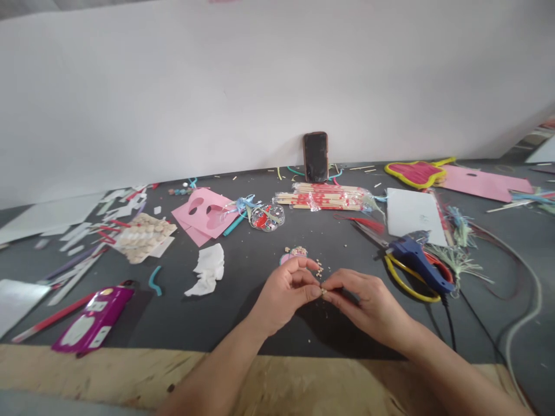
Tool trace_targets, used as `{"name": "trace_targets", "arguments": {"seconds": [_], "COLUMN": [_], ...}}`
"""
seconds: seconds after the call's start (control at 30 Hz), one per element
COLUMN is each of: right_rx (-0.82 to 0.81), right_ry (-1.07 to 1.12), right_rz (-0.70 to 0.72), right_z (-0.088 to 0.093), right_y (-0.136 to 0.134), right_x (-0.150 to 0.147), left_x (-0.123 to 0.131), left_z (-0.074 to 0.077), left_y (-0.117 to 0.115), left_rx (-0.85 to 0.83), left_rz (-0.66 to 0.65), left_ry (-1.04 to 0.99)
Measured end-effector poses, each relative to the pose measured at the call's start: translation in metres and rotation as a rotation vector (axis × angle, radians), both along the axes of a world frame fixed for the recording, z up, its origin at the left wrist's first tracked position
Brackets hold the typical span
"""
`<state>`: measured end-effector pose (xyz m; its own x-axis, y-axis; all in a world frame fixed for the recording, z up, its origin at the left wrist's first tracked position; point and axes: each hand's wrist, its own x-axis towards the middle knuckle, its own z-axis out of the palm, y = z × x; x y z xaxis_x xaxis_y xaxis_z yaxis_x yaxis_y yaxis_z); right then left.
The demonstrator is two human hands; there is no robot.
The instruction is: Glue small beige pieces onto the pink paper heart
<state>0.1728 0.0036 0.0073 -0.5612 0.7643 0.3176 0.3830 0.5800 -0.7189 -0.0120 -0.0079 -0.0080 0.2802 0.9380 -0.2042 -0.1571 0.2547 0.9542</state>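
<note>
My left hand (281,294) and my right hand (370,303) meet at the fingertips above the dark tabletop. Both are closed in a pinch around a tiny pale bead (323,291), mostly covered by the fingers; I cannot make out whether a thread passes through it. Just beyond my left fingers, similar beads (299,251) lie in and around a small pinkish-purple dish (285,258), partly hidden by that hand. More loose beads (319,269) are scattered between the dish and my fingertips.
A blue glue gun (418,260) with scissors (368,233) and cable lies at right. Wrapped wooden sticks (325,197) and an upright phone (316,157) stand farther back. Crumpled tissue (208,270), pink card (203,214) and a purple pouch (95,318) are at left.
</note>
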Motion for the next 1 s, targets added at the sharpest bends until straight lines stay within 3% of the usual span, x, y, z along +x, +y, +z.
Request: {"name": "trace_targets", "arguments": {"seconds": [0.13, 0.3, 0.5, 0.67, 0.83, 1.0], "right_rx": [-0.028, -0.032, -0.057, -0.009, 0.047, 0.003], "right_ry": [-0.013, -0.068, -0.040, -0.018, -0.046, -0.042], "right_rz": [-0.035, -0.080, -0.156, -0.083, -0.252, -0.337], "right_z": [0.001, 0.001, -0.007, -0.006, -0.005, -0.007], "right_y": [0.002, 0.005, 0.005, 0.001, 0.001, 0.002], "right_x": [0.002, 0.005, 0.004, 0.003, 0.002, 0.002], "left_x": [-0.005, -0.013, -0.012, -0.007, -0.006, -0.005], "left_z": [0.002, 0.010, 0.011, 0.009, 0.009, 0.013], "left_y": [0.000, 0.002, 0.002, -0.001, -0.003, -0.006], "left_rx": [0.036, 0.130, 0.095, 0.057, 0.076, 0.079], "left_rz": [-0.015, 0.080, 0.074, 0.030, -0.005, -0.046], "left_ry": [0.057, 0.197, 0.149, 0.092, 0.061, 0.087]}}
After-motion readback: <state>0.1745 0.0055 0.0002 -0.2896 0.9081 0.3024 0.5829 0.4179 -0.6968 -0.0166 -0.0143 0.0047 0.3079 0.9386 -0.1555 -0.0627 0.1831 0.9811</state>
